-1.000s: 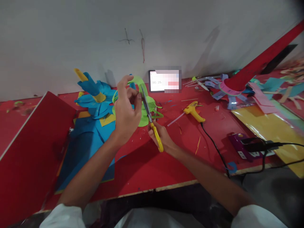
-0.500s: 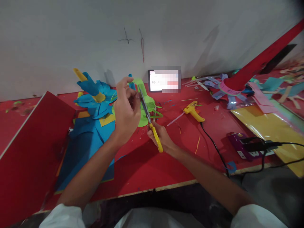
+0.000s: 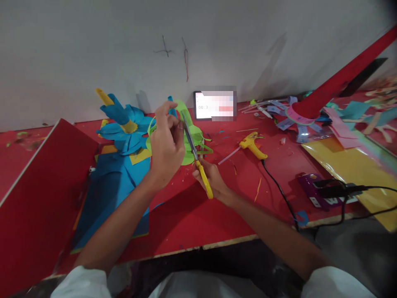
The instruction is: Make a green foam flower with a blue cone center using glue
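My right hand (image 3: 212, 178) grips a pair of scissors (image 3: 197, 155) by its yellow handles, the blades pointing up and away from me. Just left of the blades, my left hand (image 3: 167, 142) is closed, thumb and fingers pinched on a light green paper piece (image 3: 182, 108). The blades lie along this paper, close to my left fingertips. Behind and below are more light green cut sheets and thin strips (image 3: 194, 134) on the red table. My left hand hides part of the green paper. A blue paper roll (image 3: 170, 99) stands behind my fingers.
Left of my hands stands a blue paper flower (image 3: 124, 130), with blue sheets (image 3: 108, 190) in front and a red board (image 3: 40, 198) beside them. A yellow glue gun (image 3: 253, 145), a phone (image 3: 214, 105), a purple box (image 3: 313, 190) with cables and a red cone (image 3: 328, 93) are on the right.
My left hand has shifted slightly to the right, closer to the blades, and the green paper tilts a little with it. My right hand and the scissors look almost still.
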`<state>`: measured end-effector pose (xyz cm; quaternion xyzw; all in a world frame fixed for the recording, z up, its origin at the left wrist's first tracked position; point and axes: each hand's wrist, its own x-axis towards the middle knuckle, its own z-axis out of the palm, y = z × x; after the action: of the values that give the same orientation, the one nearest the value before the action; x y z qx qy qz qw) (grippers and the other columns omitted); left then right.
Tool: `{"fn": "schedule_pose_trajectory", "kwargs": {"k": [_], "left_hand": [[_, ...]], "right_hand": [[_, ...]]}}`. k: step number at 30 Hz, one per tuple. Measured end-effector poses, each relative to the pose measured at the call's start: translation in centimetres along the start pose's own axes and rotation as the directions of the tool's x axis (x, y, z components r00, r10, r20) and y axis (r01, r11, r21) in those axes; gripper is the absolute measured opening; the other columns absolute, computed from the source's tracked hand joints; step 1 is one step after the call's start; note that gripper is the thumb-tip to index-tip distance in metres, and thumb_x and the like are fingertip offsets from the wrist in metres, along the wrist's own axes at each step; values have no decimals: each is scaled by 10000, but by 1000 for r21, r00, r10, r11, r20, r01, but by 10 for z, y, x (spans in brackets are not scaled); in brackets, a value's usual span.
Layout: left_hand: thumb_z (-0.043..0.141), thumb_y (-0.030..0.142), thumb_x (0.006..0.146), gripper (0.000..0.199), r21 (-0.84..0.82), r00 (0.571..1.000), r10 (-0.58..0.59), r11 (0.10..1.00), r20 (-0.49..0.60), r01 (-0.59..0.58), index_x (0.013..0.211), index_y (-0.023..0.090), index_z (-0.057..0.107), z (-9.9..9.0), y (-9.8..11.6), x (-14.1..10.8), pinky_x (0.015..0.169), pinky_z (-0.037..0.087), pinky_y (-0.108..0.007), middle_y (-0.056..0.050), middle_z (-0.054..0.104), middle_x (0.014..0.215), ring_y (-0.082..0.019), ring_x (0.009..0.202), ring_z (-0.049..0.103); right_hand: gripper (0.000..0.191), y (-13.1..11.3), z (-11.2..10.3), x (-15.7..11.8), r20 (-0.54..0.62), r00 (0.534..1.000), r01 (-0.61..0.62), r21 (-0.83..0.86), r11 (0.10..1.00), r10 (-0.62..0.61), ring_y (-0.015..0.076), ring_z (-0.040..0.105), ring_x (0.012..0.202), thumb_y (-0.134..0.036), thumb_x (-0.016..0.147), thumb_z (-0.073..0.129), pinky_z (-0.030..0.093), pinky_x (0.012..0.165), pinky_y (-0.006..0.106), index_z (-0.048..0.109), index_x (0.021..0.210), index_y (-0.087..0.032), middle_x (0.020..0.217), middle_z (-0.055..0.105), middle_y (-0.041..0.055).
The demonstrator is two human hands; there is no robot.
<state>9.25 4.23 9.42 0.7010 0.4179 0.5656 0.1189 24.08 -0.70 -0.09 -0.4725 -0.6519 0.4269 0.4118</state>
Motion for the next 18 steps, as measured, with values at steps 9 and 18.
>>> {"fn": "schedule_pose_trajectory", "kwargs": {"k": [9, 18], "left_hand": [[553, 284, 1048, 262, 79, 1000, -4, 997, 21, 2, 1306, 281, 508, -3, -1, 1, 609, 386, -315, 24, 536, 737, -140, 581, 471], [563, 315, 1043, 203, 59, 997, -64, 996, 35, 62, 1234, 286, 499, -5, 4, 2, 590, 355, -313, 26, 566, 748, -134, 562, 463]], "right_hand": [[467, -3, 0, 0, -18, 1000, 8, -26, 1000, -9, 134, 488, 567, -654, 885, 624, 334, 558, 261, 443, 756, -243, 620, 516, -29], [513, -1, -1, 0, -52, 998, 19, -133, 991, -27, 112, 403, 542, -699, 884, 590, 298, 543, 269, 435, 724, -236, 585, 437, -43]]}}
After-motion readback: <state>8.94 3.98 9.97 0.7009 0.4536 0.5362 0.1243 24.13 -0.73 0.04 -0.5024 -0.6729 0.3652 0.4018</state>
